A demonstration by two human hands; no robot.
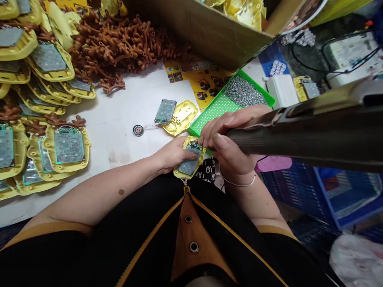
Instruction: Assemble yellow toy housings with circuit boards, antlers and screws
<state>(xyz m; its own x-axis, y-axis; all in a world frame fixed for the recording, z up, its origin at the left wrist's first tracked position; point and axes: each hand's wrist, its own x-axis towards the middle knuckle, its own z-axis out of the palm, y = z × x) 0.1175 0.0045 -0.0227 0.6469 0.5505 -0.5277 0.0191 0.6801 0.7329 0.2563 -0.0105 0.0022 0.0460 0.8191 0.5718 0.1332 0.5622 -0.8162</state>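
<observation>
My left hand (172,153) is closed around a yellow plastic shell (178,173), held close to my body, its thumb across the circuit board (188,165) inside. In my right hand (235,133) is a dark, thick electric screwdriver (299,129), its tip end at the shell's upper right; the fingers hide the exact contact. Just beyond lies another yellow shell (187,113) with a loose circuit board (166,111) leaning on its edge. A small round speaker (138,130) on thin wires rests to its left.
Stacked yellow shells with boards (68,149) fill the left side. Brown antler-shaped parts (119,44) are heaped behind. A green tray (209,113) holds many small screws (245,91). A cardboard box (209,32) stands at the back, and blue crates (332,199) are at the right.
</observation>
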